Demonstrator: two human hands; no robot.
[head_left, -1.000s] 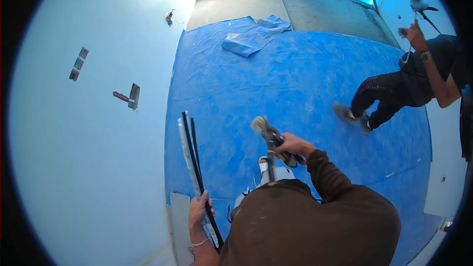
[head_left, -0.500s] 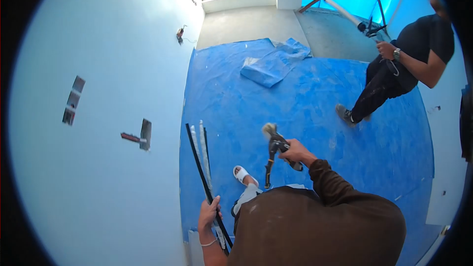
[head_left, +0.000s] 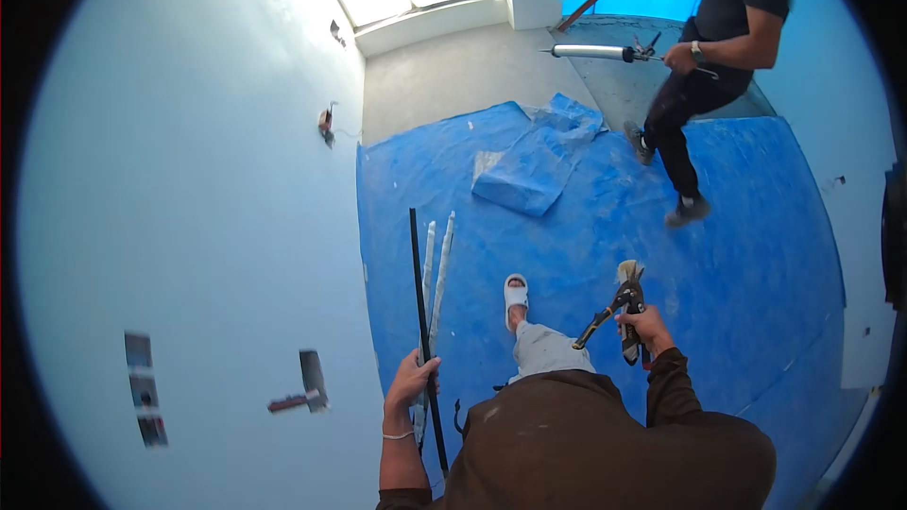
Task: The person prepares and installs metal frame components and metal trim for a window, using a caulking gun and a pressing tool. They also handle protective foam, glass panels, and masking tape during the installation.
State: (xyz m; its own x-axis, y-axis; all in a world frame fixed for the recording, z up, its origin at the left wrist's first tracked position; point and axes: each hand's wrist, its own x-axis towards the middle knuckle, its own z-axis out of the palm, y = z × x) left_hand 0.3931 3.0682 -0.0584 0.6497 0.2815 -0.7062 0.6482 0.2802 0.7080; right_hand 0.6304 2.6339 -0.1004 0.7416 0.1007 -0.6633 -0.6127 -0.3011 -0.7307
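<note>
At the lower left, my left hand (head_left: 411, 380) is wrapped round a bundle of long thin strips. One is a black strip (head_left: 419, 283); beside it are white-wrapped strips (head_left: 439, 288), their upper ends fanned apart. My right hand (head_left: 648, 325) grips several tools together at the lower right. Among them are a paintbrush (head_left: 630, 272) with pale bristles pointing forward and a pair of snips (head_left: 597, 325) with black and yellow handles, one handle sticking out leftward. Another dark tool (head_left: 631, 349) hangs below the fingers, partly hidden by them.
Blue sheeting (head_left: 586, 246) covers the floor, with a crumpled piece (head_left: 534, 175) farther ahead. Another person (head_left: 718, 47) walks at the upper right, holding a caulking gun (head_left: 590, 53). On the left wall (head_left: 217, 227) are a wide-bladed scraper (head_left: 312, 382) and socket boxes (head_left: 142, 392).
My view has shifted, and a white-sandalled foot is now farther forward. Both hands keep their hold. The other person has stepped toward the window side, and the caulking gun now points left.
</note>
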